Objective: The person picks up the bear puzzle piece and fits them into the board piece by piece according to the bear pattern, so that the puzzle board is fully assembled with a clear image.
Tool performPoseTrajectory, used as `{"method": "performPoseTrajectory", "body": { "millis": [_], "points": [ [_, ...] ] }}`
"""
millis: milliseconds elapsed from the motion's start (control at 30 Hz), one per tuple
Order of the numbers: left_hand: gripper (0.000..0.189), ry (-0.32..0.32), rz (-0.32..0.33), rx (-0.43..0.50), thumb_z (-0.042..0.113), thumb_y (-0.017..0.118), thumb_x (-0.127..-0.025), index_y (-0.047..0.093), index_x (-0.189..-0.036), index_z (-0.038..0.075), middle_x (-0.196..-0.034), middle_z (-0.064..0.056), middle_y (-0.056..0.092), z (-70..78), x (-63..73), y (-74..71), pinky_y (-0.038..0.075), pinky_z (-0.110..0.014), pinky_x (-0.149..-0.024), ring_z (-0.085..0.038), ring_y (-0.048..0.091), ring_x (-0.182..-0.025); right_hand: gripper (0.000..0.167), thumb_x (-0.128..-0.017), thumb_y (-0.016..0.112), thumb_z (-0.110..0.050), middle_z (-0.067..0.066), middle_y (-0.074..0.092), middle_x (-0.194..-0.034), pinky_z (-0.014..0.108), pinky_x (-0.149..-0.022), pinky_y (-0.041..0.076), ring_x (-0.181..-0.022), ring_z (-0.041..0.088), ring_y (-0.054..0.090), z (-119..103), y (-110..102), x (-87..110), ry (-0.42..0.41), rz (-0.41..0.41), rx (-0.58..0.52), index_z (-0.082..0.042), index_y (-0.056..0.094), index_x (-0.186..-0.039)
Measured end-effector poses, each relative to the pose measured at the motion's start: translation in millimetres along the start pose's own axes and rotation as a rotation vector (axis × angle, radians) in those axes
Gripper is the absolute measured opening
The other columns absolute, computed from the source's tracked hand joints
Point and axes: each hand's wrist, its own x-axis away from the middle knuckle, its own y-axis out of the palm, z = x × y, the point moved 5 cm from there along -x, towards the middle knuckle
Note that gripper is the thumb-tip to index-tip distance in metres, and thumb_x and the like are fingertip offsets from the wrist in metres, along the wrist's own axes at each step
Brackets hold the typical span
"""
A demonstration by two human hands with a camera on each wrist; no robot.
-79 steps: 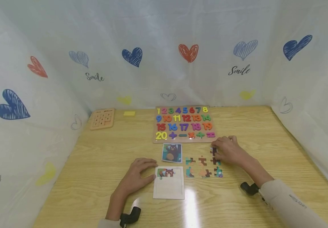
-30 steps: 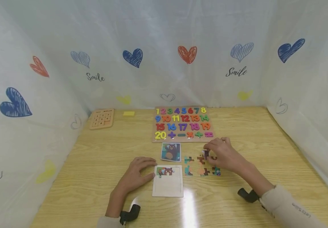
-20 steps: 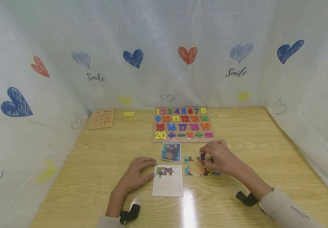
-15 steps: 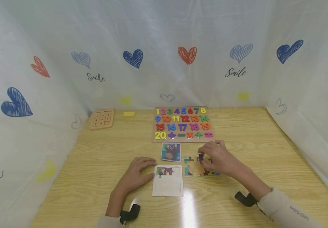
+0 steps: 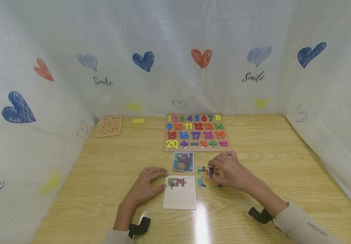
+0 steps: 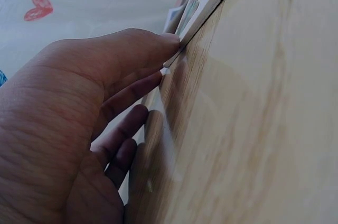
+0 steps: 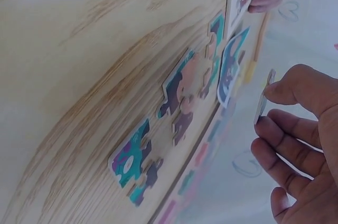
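Observation:
My right hand [image 5: 228, 171] pinches a jigsaw piece [image 7: 264, 97] between thumb and fingertips. It holds the piece raised over several loose jigsaw pieces [image 7: 182, 89] on the table, the piece edge-on in the right wrist view. Some loose pieces are hidden behind this hand in the head view. On the left, my left hand [image 5: 146, 186] rests with relaxed, spread fingers beside a square puzzle tray [image 5: 179, 200]. Its thumb [image 6: 153, 47] touches the tray's left edge. Joined pieces with a bear's face [image 5: 180, 182] lie in the tray's upper left part.
A bear picture card [image 5: 183, 162] lies just behind the tray. Farther back is a board of coloured numbers [image 5: 195, 132]. A wooden sliding number puzzle [image 5: 109, 126] and a yellow block [image 5: 138, 121] sit at the back left. A white curtain with hearts surrounds the table [image 5: 102, 189].
My right hand has picked up a piece from the right end of the loose pieces and carried it left, toward the tray. My left hand has stayed beside the tray.

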Motion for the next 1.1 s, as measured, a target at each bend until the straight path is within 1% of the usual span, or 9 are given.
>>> {"method": "performPoseTrajectory", "body": {
  "millis": [133,233,333,533,667,767,900,1000,1100],
  "points": [
    [0.036,0.001,0.001,0.002,0.027,0.078,-0.087,0.072,-0.122,0.022,-0.135,0.007,0.06,-0.4,-0.4,0.3,0.031,-0.054,-0.108,-0.022,0.044,-0.13,0.028,-0.074,0.077,-0.012,-0.003,0.065,-0.086,0.045,-0.082,0.032,-0.081,0.011,0.052,-5,2,-2.4,-0.021,0.006,-0.01,-0.007,0.073,-0.101],
    [0.036,0.002,0.002,0.003,0.027,0.078,-0.087,0.072,-0.122,0.021,-0.134,0.006,0.06,-0.6,-0.4,0.8,0.031,-0.055,-0.108,-0.023,0.044,-0.13,0.027,-0.075,0.077,-0.012,-0.003,0.064,-0.086,0.044,-0.083,0.032,-0.08,0.01,0.05,-7,3,-4.4,-0.029,0.005,-0.017,-0.008,0.072,-0.101],
    [0.036,0.002,0.0,0.001,0.027,0.078,-0.087,0.072,-0.122,0.021,-0.135,0.006,0.06,-1.1,-0.7,1.2,0.031,-0.055,-0.109,-0.023,0.044,-0.13,0.027,-0.075,0.078,-0.013,-0.003,0.066,-0.089,0.045,-0.085,0.033,-0.082,0.011,0.052,-10,6,-6.1,-0.033,-0.002,-0.026,-0.008,0.073,-0.101],
    [0.036,0.009,0.001,0.009,0.027,0.077,-0.087,0.072,-0.122,0.021,-0.135,0.007,0.06,-1.4,-1.7,1.2,0.03,-0.054,-0.109,-0.023,0.044,-0.13,0.027,-0.076,0.082,-0.016,-0.002,0.069,-0.096,0.05,-0.088,0.036,-0.095,0.018,0.06,-15,11,-7.5,-0.029,-0.027,-0.036,-0.009,0.073,-0.1],
    [0.036,0.012,0.005,0.01,0.026,0.077,-0.087,0.072,-0.122,0.022,-0.135,0.008,0.06,-1.7,-1.7,0.9,0.03,-0.054,-0.109,-0.022,0.044,-0.13,0.028,-0.075,0.082,-0.017,-0.002,0.068,-0.096,0.05,-0.088,0.036,-0.095,0.017,0.059,-17,14,-8.6,-0.033,-0.029,-0.033,-0.009,0.072,-0.1],
    [0.036,0.017,0.011,0.007,0.026,0.078,-0.087,0.072,-0.122,0.022,-0.134,0.008,0.06,-1.9,-1.1,0.8,0.031,-0.054,-0.109,-0.022,0.045,-0.129,0.027,-0.074,0.081,-0.017,-0.003,0.068,-0.096,0.046,-0.087,0.035,-0.093,0.016,0.059,-20,15,-10.3,-0.038,-0.026,-0.033,-0.011,0.073,-0.1],
    [0.035,0.034,0.025,0.005,0.025,0.078,-0.086,0.072,-0.121,0.021,-0.133,0.007,0.061,-1.2,-0.1,0.5,0.032,-0.056,-0.106,-0.024,0.046,-0.128,0.025,-0.075,0.081,-0.017,-0.004,0.068,-0.095,0.044,-0.087,0.035,-0.092,0.015,0.059,-24,17,-12.7,-0.037,-0.033,-0.027,-0.013,0.073,-0.099],
    [0.035,0.041,0.033,0.002,0.025,0.078,-0.086,0.073,-0.12,0.021,-0.133,0.006,0.062,-0.7,0.1,0.4,0.033,-0.057,-0.105,-0.025,0.046,-0.128,0.026,-0.076,0.081,-0.018,-0.004,0.069,-0.096,0.046,-0.088,0.037,-0.094,0.015,0.059,-27,19,-14.3,-0.035,-0.042,-0.013,-0.013,0.073,-0.1],
    [0.036,0.03,0.027,0.001,0.025,0.078,-0.086,0.072,-0.121,0.021,-0.133,0.007,0.061,-0.9,-0.2,0.6,0.033,-0.056,-0.106,-0.024,0.045,-0.128,0.028,-0.076,0.08,-0.018,-0.003,0.069,-0.098,0.048,-0.089,0.038,-0.096,0.017,0.06,-30,21,-16.2,-0.032,-0.053,-0.002,-0.013,0.073,-0.102]
  ]
}}
